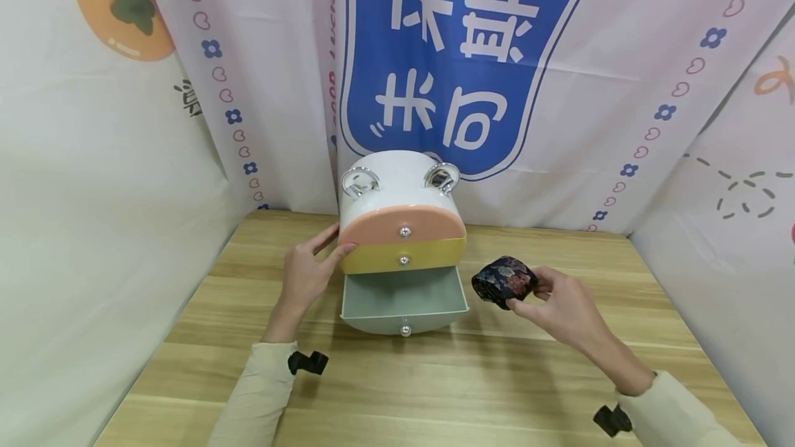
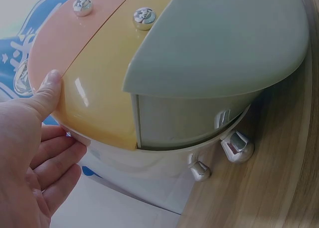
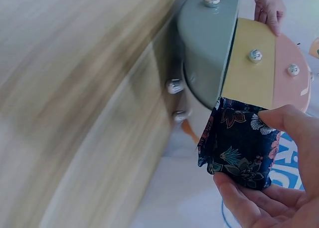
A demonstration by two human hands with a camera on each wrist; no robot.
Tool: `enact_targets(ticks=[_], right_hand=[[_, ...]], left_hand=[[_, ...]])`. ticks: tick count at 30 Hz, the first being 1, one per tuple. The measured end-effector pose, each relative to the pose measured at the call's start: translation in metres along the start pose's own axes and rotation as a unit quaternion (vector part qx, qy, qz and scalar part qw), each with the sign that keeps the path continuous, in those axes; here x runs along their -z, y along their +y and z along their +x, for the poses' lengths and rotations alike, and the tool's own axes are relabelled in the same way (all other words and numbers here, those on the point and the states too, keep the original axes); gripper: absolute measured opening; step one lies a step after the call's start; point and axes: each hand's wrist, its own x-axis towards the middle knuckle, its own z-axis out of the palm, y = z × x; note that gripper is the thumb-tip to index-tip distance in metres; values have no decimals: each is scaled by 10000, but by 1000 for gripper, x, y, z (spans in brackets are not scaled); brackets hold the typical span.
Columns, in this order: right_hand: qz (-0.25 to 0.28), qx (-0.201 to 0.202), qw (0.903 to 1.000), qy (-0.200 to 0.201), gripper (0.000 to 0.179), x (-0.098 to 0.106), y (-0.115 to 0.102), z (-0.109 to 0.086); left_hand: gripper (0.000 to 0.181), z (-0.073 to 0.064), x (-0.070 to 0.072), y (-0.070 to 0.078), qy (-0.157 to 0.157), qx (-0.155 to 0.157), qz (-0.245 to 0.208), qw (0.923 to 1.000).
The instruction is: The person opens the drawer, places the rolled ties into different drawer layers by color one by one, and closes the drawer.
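A small drawer cabinet [image 1: 397, 181] with a white body stands at the back of the table. Its bottom green drawer [image 1: 404, 293] is pulled out and bare inside; the yellow drawer [image 1: 373, 259] and the pink drawer [image 1: 373, 226] are closed. My left hand [image 1: 308, 271] grips the cabinet's left side, thumb on the front edge by the yellow drawer, fingers along the side wall. To the right of the pulled-out drawer, my right hand [image 1: 562, 305] holds a rolled dark floral cloth [image 1: 504, 280] above the table, pinched between thumb and fingers [image 3: 234, 195].
The wooden table [image 1: 397, 392] reaches back to a printed curtain [image 1: 559, 157], with pale cloth walls at the left and right. Two silver loop-like pieces [image 1: 360, 181] stand on top of the cabinet. Round silver knobs [image 1: 406, 330] stick out from the drawer fronts.
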Motion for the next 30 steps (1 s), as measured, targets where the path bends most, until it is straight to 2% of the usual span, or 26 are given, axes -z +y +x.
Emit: enact_targets(ticks=[4, 12, 30], right_hand=[[-95, 106, 9999, 75, 42, 3, -8, 3], [-86, 203, 9997, -127, 45, 4, -23, 9], [307, 229, 9969, -685, 49, -17, -56, 19]], left_hand=[[55, 0, 0, 0, 13, -3, -23, 10000], [56, 0, 0, -1, 33, -17, 20, 10000], [56, 0, 2, -2, 2, 34, 78, 10000]])
